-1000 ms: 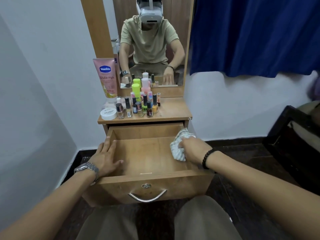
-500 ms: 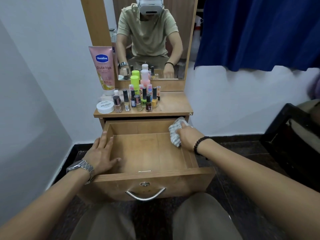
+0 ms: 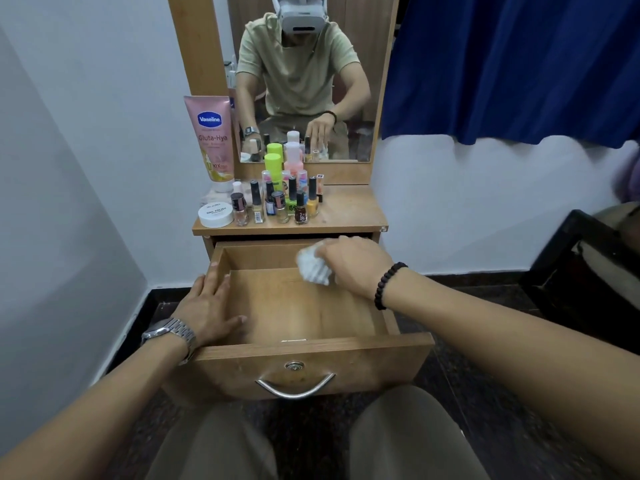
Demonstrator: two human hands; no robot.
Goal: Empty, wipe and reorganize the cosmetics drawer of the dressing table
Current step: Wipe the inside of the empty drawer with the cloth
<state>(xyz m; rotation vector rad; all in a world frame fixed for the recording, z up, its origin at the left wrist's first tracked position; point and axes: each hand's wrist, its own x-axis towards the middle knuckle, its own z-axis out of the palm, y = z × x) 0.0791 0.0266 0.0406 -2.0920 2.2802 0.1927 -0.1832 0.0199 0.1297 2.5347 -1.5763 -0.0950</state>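
Note:
The wooden drawer (image 3: 311, 362) of the dressing table is pulled out and holds nothing but my hands. My right hand (image 3: 353, 265) presses a crumpled white striped cloth (image 3: 313, 268) against the drawer's back wall, right of centre. My left hand (image 3: 207, 310) lies flat on the drawer's left rim, thumb inside. On the tabletop (image 3: 346, 213) stand several nail polish bottles (image 3: 277, 206), a white jar (image 3: 215, 215), green and pink bottles (image 3: 273, 164), and a pink lotion tube (image 3: 212, 140).
A mirror (image 3: 304, 81) rises behind the tabletop and reflects me. White walls close in at the left and behind. A blue curtain (image 3: 512, 64) hangs at the upper right. A dark chair (image 3: 581, 268) stands at the right. My knees are below the drawer front.
My right hand has carried the cloth from the drawer's right side up and leftward along the back wall. My left hand stays on the left rim.

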